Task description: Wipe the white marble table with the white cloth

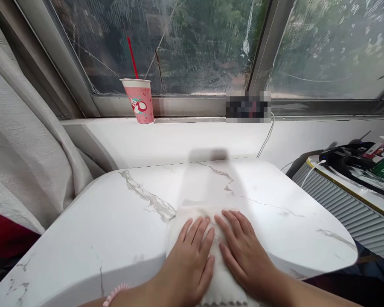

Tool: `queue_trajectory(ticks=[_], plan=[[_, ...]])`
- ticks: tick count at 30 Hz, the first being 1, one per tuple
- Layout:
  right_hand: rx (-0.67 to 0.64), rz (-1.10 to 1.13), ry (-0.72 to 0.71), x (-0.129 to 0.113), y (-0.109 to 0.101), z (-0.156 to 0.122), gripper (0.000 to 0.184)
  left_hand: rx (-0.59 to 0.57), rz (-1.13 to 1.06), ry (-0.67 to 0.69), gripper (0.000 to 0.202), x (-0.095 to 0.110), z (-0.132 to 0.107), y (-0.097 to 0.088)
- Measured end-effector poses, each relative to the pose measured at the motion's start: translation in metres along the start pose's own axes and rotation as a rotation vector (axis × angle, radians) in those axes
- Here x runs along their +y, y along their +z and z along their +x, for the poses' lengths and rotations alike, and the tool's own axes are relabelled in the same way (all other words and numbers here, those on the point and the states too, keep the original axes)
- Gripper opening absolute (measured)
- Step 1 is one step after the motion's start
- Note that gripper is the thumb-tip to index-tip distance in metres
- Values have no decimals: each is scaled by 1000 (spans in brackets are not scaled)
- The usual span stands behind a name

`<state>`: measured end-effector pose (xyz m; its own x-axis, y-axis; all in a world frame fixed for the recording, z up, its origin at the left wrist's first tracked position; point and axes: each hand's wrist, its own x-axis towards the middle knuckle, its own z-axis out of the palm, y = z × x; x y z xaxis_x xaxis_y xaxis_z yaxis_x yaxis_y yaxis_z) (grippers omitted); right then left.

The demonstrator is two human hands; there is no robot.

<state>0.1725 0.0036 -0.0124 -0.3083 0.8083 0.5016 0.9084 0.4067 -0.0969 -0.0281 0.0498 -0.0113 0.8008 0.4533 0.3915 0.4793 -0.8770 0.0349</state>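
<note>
A white fluffy cloth (pixel 192 213) lies on the white marble table (pixel 115 213) near its front edge. My left hand (pixel 188 260) rests flat on the cloth with fingers stretched out. My right hand (pixel 243 251) lies beside it, also flat on the cloth, fingers spread. The two hands touch at the thumbs. A pink bead bracelet (pixel 115 293) circles my left wrist.
A pink paper cup (pixel 140 101) with a red straw stands on the window sill behind the table. A grey curtain (pixel 25 149) hangs at left. At right, a ribbed white unit (pixel 345 209) carries black cables and packets. A white cord (pixel 266 138) drops from the sill.
</note>
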Motion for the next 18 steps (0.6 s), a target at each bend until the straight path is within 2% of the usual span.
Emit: queue_trajectory(ticks=[6, 10, 14, 18], plan=[[-45, 8, -107, -13, -3, 2, 56, 98, 42, 9, 53, -2, -24, 13], [-89, 74, -67, -16, 10, 20, 55, 34, -13, -24, 50, -19, -21, 0], [-114, 134, 2, -14, 32, 56, 48, -41, -68, -82, 44, -54, -8, -15], [-106, 174, 47, -5, 60, 106, 42, -39, -130, -148, 40, -107, 9, -15]])
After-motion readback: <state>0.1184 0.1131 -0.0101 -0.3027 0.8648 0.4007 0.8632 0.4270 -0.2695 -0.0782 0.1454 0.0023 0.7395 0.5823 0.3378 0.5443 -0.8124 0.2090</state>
